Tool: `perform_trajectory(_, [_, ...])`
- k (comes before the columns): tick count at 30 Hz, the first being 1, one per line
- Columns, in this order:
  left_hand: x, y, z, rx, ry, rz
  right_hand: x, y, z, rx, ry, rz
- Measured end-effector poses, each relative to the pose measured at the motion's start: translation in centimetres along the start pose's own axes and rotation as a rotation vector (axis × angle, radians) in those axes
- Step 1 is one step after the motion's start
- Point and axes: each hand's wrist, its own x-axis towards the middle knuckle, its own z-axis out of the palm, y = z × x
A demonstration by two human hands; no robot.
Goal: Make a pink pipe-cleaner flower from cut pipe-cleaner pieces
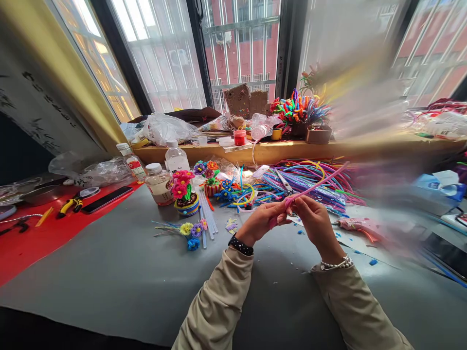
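- A long, thin, fuzzy pink craft stem, held between both hands above the smooth grey table; we see its free length slanting up and rightward, with a small bunched part at the fingers
- The left hand, wearing a black dotted wristband, pinches the stem near its lower end
- The right hand, wearing a silvery beaded bracelet, pinches it just beside the left fingertips
- Beyond the hands, we find a heap of multicoloured fuzzy stems bounding the reach
- To the right, we note a pink glue gun, partly blurred
- To the left, grey surface gives the left forearm room as far as the red sheet's slanting edge
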Motion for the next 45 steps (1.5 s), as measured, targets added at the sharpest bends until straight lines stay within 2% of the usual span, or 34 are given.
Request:
perform_trajectory(3, [0.29, -0.36, -0.02, 0.136, 0.089, 0.091, 0.00, 0.07, -0.10, -0.025, 0.028, -0.031])
perform_trajectory(6, [0.51, -0.49, 0.03, 0.301, 0.159, 0.126, -0.05, 0.11, -0.11, -0.034, 0.090, -0.038])
perform_trajectory(12, [0.68, -0.79, 0.20, 0.552, 0.219, 0.211, -0.10, 0.10, -0.01, -0.095, 0.163, -0.073])
perform_trajectory(16, [0.75, -1.10, 0.03, 0.669, 0.272, 0.271, -0.12, -0.14, 0.07, -0.194, 0.149, -0.114])
perform_trajectory(21, [0.73, -0.86, 0.11, 0.493, 0.171, 0.159, -0.17, -0.22, 0.07, -0.213, 0.115, -0.141])
perform_trajectory(27, [0.15, -0.39, 0.55, -0.059, -0.043, -0.035, -0.33, -0.05, 0.10, -0.154, 0.076, -0.138])
perform_trajectory(32, [-0.06, -0.35, 0.13, -0.193, -0.225, -0.138, -0.40, -0.05, 0.20, -0.068, 0.034, -0.130])
perform_trajectory(34, [-0.08, -0.37, -0.05, -0.188, -0.240, -0.139, -0.36, -0.09, 0.23, -0.016, 0.014, -0.114])
perform_trajectory(40, [-0.12, -0.29, -0.15, -0.068, -0.169, -0.142, -0.19, -0.23, 0.07, 0.108, -0.029, -0.032])
perform_trajectory(45, [-0.13, -0.16, -0.07, -0.051, -0.154, -0.135, -0.14, -0.28, -0.11, 0.152, -0.047, 0.035])
